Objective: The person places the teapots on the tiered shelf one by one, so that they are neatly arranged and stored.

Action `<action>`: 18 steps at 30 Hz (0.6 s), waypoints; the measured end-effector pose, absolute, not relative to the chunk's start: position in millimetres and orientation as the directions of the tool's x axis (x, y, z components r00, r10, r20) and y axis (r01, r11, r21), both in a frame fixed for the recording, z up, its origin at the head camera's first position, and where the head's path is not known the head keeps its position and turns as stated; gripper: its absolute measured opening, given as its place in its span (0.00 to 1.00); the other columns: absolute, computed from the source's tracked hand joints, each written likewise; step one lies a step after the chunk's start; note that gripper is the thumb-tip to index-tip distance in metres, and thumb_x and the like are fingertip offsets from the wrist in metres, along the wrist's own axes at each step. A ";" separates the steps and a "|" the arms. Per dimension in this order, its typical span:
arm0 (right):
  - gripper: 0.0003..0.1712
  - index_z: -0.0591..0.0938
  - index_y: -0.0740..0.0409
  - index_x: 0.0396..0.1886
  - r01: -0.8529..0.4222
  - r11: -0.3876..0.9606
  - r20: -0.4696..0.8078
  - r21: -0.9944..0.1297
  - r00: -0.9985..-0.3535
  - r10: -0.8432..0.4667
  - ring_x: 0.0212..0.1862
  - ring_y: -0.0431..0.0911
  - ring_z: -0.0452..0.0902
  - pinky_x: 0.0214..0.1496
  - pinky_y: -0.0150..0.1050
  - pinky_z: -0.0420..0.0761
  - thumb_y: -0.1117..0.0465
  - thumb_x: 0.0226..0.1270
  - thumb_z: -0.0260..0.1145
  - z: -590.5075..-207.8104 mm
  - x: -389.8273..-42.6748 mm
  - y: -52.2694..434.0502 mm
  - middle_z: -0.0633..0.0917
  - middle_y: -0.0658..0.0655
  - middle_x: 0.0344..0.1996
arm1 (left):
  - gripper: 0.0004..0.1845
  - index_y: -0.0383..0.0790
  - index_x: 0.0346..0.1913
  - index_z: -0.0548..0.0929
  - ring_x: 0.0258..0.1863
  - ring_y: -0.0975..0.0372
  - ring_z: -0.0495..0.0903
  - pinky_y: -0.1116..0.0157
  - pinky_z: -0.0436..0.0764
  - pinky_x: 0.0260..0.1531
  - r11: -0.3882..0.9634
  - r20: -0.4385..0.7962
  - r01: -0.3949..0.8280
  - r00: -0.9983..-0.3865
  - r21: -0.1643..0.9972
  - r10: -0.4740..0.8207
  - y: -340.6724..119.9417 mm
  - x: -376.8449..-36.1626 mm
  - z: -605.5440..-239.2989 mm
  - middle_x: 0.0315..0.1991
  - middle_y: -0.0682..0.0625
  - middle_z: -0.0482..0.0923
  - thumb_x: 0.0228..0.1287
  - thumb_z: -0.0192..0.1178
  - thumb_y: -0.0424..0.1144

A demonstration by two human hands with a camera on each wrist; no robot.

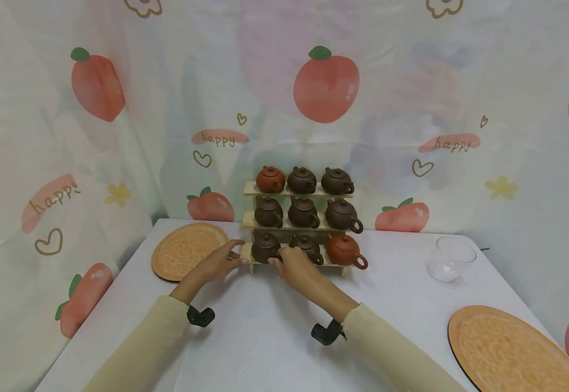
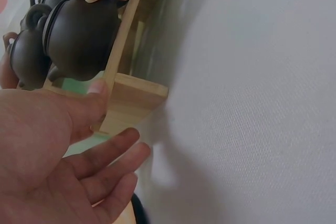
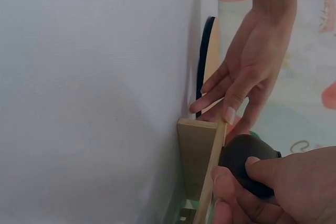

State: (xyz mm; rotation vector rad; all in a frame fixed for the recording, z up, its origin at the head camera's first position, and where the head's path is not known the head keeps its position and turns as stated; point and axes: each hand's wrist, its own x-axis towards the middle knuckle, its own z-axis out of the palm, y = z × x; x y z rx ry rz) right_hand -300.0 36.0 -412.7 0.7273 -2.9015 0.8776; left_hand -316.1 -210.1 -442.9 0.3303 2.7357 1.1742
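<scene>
A three-tier wooden stand [image 1: 249, 219] holds several small teapots, mostly dark brown. On its lowest tier at the left is a dark brown teapot [image 1: 265, 247], whose handle my right hand [image 1: 296, 267] pinches between thumb and fingers. The same dark teapot [image 2: 84, 38] sits over the lowest board in the left wrist view; whether it touches the board is unclear. My left hand [image 1: 221, 261] holds the left end of that tier, thumb at the front edge and forefinger behind. In the left wrist view, the other fingers [image 2: 118, 153] stay spread and loose below the board.
Reddish teapots stand at top left [image 1: 270, 180] and bottom right [image 1: 345, 250] of the stand. A round tan mat [image 1: 186, 250] lies left of it, a larger round mat [image 1: 514, 348] at the front right. A clear glass cup [image 1: 451, 260] stands near the table's right edge.
</scene>
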 end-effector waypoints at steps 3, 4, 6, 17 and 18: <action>0.17 0.84 0.63 0.30 -0.432 0.734 0.160 -0.524 -0.896 -0.414 0.21 0.43 0.76 0.26 0.36 0.73 0.56 0.79 0.68 -413.6 -298.8 37.4 0.82 0.53 0.18 | 0.31 0.38 0.79 0.65 0.63 0.40 0.81 0.44 0.81 0.58 0.674 -0.041 0.148 -0.966 0.724 0.257 -209.2 -316.8 -444.2 0.61 0.30 0.81 0.80 0.61 0.40; 0.17 0.84 0.63 0.30 -0.423 0.738 0.156 -0.526 -0.901 -0.405 0.21 0.43 0.75 0.26 0.36 0.73 0.56 0.79 0.68 -413.7 -298.1 37.8 0.81 0.53 0.19 | 0.31 0.37 0.79 0.65 0.63 0.40 0.81 0.44 0.81 0.58 0.675 -0.038 0.149 -0.966 0.722 0.254 -209.1 -317.2 -444.6 0.61 0.30 0.81 0.80 0.61 0.41; 0.18 0.84 0.63 0.30 -0.427 0.746 0.166 -0.511 -0.901 -0.401 0.22 0.43 0.74 0.26 0.37 0.72 0.55 0.78 0.69 -413.2 -296.5 38.7 0.80 0.53 0.20 | 0.32 0.37 0.79 0.64 0.63 0.40 0.81 0.44 0.80 0.58 0.678 -0.029 0.150 -0.969 0.719 0.246 -208.7 -317.9 -445.3 0.61 0.30 0.81 0.80 0.61 0.41; 0.19 0.88 0.62 0.40 -0.375 0.851 0.030 -0.367 -0.919 -0.392 0.36 0.50 0.84 0.43 0.49 0.84 0.48 0.73 0.73 -427.7 -266.6 88.3 0.90 0.58 0.35 | 0.38 0.28 0.80 0.59 0.74 0.38 0.70 0.41 0.71 0.70 0.708 -0.002 0.107 -0.989 0.698 0.151 -212.2 -306.1 -452.4 0.73 0.28 0.70 0.79 0.60 0.47; 0.19 0.87 0.61 0.42 -0.358 0.865 0.016 -0.351 -0.926 -0.377 0.38 0.50 0.84 0.44 0.50 0.84 0.48 0.73 0.73 -429.2 -263.9 97.4 0.89 0.58 0.36 | 0.40 0.28 0.80 0.59 0.75 0.38 0.67 0.40 0.68 0.72 0.724 0.012 0.117 -0.989 0.680 0.148 -214.3 -302.9 -453.4 0.75 0.28 0.67 0.78 0.60 0.48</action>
